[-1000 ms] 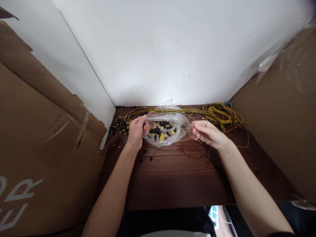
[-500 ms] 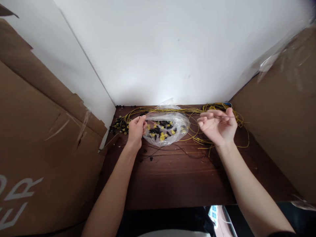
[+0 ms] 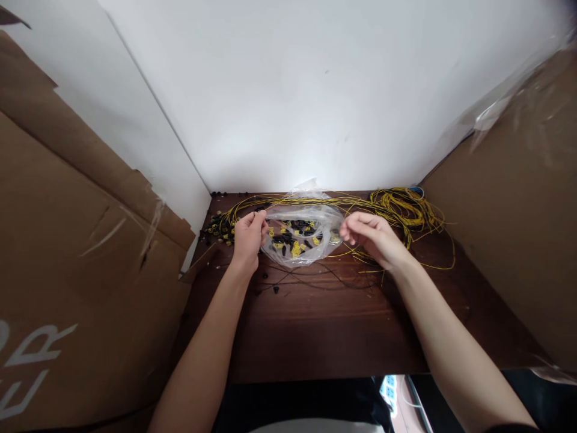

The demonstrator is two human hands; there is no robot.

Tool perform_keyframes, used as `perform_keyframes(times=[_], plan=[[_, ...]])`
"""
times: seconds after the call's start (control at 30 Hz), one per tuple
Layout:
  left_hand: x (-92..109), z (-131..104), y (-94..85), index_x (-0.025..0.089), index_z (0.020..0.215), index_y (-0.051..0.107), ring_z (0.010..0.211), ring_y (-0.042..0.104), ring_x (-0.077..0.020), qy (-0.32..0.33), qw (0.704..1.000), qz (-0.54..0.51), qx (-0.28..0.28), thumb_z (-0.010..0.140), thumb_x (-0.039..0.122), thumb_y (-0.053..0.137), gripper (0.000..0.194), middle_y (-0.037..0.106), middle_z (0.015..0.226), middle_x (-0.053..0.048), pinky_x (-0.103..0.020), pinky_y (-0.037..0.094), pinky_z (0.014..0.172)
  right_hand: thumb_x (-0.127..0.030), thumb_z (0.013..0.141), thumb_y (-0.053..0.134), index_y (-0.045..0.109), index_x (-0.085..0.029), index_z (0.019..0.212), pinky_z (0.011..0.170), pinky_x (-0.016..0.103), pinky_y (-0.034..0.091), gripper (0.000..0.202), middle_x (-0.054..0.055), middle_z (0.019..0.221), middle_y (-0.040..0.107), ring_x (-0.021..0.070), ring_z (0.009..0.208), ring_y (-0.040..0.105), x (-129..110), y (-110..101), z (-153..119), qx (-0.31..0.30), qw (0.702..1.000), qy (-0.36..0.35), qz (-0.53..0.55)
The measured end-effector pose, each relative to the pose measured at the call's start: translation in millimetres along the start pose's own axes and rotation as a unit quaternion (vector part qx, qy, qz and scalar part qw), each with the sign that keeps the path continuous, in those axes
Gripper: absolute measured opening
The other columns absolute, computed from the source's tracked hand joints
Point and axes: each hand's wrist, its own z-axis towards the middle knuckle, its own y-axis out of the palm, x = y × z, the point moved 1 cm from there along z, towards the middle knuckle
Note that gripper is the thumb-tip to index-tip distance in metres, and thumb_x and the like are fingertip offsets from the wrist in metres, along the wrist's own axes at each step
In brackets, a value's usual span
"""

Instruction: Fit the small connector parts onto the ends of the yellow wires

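Cardboard walls the work on two sides: a left box (image 3: 90,252) lettered in white and a right box (image 3: 505,210) with loose clear film on its upper edge. White wall (image 3: 293,90) closes the far side. Between them, on the brown desk (image 3: 324,337), a clear plastic bag (image 3: 311,211) lies near the far edge, with black and yellow pieces (image 3: 296,249) showing in it. Yellow and black wires (image 3: 311,203) run along its far side, from a cluster of connectors (image 3: 219,228) at left to a loose coil (image 3: 406,207) at right. Thin dark wires (image 3: 347,287) and a small black cap (image 3: 276,290) lie on its near side.

The left hand (image 3: 246,237), at the bag's left edge, has thumb and fingers pinched on a small dark item (image 3: 259,210). The right hand (image 3: 372,234) is loosely curled at the bag's right edge; I cannot tell whether its fingers grasp anything.

The desk's near edge runs straight beneath the forearms. Its broad near strip gives room toward the body, while the boxes limit sideways reach and the wall limits far reach.
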Motion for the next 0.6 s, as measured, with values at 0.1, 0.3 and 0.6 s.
perform_keyframes(times=[0.1,0.3,0.6], plan=[[0.8,-0.5,0.4,0.015,0.055,0.038,0.033,0.021,-0.0001,-0.001,1.0,-0.018,-0.004,0.074,0.026,0.06,0.031,0.032,0.042,0.008,-0.013,0.012,0.032,-0.04,0.077,0.064,0.064,-0.017,0.081,0.062,0.027,0.042,0.024,0.005,0.074,0.065,0.0149,0.067,0.056,4.4,13.9,-1.9,-0.04,0.99,-0.023,-0.136],[4.2,-3.4,5.1,0.015,0.058,0.038,0.032,0.021,-0.0004,-0.057,0.99,-0.12,-0.055,0.077,0.025,0.057,0.028,0.031,0.042,0.009,-0.014,0.012,0.032,-0.028,0.083,0.058,0.068,-0.02,0.09,0.085,0.036,0.042,0.014,0.006,0.097,0.065,0.018,0.092,0.057,7.4,53.8,-12.9,-0.191,0.923,-0.181,-0.279],[4.2,-2.3,5.9,0.016,0.058,0.036,0.033,0.02,-0.0017,-0.14,0.957,-0.229,-0.111,0.081,0.025,0.054,0.03,0.026,0.043,0.009,-0.014,0.013,0.032,-0.021,0.088,0.051,0.066,-0.021,0.102,0.096,0.041,0.036,0.021,0.007,0.107,0.065,0.0191,0.102,0.055,15.4,68.5,-18.2,-0.272,0.896,-0.188,-0.297]])
